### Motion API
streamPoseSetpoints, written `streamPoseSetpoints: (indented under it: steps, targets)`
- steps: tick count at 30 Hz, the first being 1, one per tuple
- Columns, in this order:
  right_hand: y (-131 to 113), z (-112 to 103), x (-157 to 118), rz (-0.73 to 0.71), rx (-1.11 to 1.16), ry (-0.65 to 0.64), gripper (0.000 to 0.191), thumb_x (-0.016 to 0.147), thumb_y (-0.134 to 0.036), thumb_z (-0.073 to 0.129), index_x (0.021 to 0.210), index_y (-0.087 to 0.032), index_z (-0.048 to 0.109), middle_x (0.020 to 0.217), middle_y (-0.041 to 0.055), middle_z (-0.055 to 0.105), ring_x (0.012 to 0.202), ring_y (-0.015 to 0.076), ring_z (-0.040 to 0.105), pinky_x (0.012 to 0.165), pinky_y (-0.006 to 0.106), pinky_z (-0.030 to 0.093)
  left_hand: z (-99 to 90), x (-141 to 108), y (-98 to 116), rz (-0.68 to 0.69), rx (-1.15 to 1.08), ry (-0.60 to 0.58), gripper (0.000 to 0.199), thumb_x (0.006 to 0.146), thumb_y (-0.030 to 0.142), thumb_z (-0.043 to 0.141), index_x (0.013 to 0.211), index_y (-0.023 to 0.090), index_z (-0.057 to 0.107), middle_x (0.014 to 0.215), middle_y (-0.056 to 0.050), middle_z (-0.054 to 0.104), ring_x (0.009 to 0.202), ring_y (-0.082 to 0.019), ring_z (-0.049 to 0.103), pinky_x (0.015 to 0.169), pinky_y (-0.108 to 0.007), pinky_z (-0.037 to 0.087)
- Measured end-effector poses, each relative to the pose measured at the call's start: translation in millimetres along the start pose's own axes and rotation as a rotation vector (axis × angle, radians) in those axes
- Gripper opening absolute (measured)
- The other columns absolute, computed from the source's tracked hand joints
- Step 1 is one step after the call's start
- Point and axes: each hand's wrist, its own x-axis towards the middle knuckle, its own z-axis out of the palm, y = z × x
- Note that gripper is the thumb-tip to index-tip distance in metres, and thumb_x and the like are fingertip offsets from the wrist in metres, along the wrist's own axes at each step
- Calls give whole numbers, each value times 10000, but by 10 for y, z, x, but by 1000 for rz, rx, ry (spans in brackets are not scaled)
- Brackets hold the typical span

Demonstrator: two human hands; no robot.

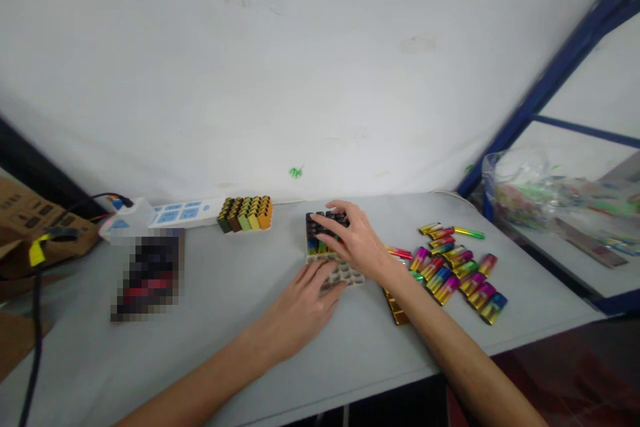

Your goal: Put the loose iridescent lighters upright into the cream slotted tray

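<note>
A pale tray with rows of holes lies in the middle of the table. Slim black-topped lighters, as they appear, stand packed upright in its far part, their sides shiny and coloured. My left hand is closed on the tray's near left part, thumb and fingertips at its holes. Over the standing lighters reaches my right hand, fingers spread and bent across the black tops; nothing is seen lifted in it. Right of the tray, several loose shiny lighters in gold, pink, blue and green lie scattered, some partly hidden by my right forearm.
A second white tray holds gold-topped lighters near the wall. Left of it are a power strip with cables and a blurred-out dark item. Cardboard sits at far left; plastic bags lie beyond a blue frame.
</note>
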Motion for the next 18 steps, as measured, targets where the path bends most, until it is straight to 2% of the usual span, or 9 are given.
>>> streamPoseSetpoints:
  steps: [4, 6, 8, 11, 13, 16, 18]
  targets:
    - [400, -368, -80, 169, -7, 212, 286, 1080, -342, 559, 1318, -265, 696, 1392, 151, 569, 1274, 294, 580, 1108, 522, 508, 58, -22, -65, 13, 21, 62, 325, 1018, 159, 615, 1321, 240, 700, 1464, -167, 562, 1374, -337, 556, 1140, -529, 525]
    - [671, -637, -215, 278, -63, 323, 257, 1068, -359, 559, 1225, -252, 733, 1304, 144, 613, 1228, 300, 609, 1097, 526, 510, 97, -38, -95, 12, 24, 73, 373, 1017, 157, 610, 1369, 255, 683, 1509, -174, 527, 1389, -351, 543, 1133, -536, 529]
    - [940, -921, -432, 383, -159, 352, 280, 1057, -393, 551, 1157, -230, 756, 1227, 148, 653, 1197, 310, 627, 1101, 528, 497, 139, -54, -124, 8, 21, 70, 413, 1031, 164, 583, 1422, 276, 656, 1531, -170, 514, 1389, -348, 546, 1133, -544, 526]
    - [1302, -1268, -870, 495, -292, 293, 332, 1037, -436, 543, 1107, -208, 773, 1182, 165, 688, 1177, 328, 637, 1100, 529, 488, 204, -69, -169, 13, 44, 46, 456, 1057, 193, 545, 1501, 283, 596, 1525, -161, 539, 1387, -332, 554, 1137, -536, 524]
    - [1515, -1397, -1193, 546, -356, 233, 359, 1027, -455, 534, 1099, -199, 774, 1178, 177, 700, 1181, 338, 643, 1096, 537, 488, 241, -72, -199, 26, 80, 18, 504, 1044, 142, 521, 1529, 271, 570, 1505, -158, 568, 1390, -328, 553, 1131, -526, 529]
    - [1782, -1414, -1637, 591, -413, 114, 385, 1012, -441, 521, 1165, -178, 757, 1233, 207, 706, 1245, 365, 640, 1108, 582, 483, 287, -66, -241, 36, 120, 11, 595, 991, 38, 478, 1534, 263, 568, 1480, -149, 603, 1388, -321, 560, 1123, -510, 535]
    - [1909, -1344, -1865, 614, -419, 11, 379, 1008, -407, 512, 1215, -185, 739, 1367, 222, 675, 1301, 370, 634, 1107, 593, 498, 312, -59, -268, 37, 125, 20, 631, 972, 13, 461, 1537, 273, 567, 1483, -139, 607, 1390, -307, 563, 1129, -495, 532]
